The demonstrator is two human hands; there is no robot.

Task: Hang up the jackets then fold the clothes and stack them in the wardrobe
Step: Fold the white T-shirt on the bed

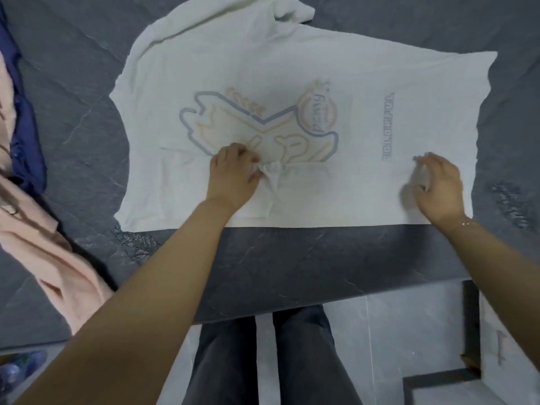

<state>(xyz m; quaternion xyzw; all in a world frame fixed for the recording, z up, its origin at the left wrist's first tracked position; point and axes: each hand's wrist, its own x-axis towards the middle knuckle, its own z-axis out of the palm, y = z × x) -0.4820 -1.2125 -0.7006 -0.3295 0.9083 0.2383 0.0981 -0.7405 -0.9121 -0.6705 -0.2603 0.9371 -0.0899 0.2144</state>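
A white T-shirt [306, 68] lies spread flat on the dark marbled table [292, 258], its faint blue and orange print showing through the cloth. The near long side is folded over toward the middle. My left hand [233, 173] pinches a bunched bit of the folded edge near the shirt's centre. Over the folded edge further right, my right hand [438, 188] spreads its fingers loosely, and it is blurred.
A pink garment [43, 238] and a dark blue one [26, 127] lie heaped at the table's left end. The table's front edge runs just above my legs [263, 361], with grey floor tiles below. Plastic bottles [20, 366] show at the bottom left.
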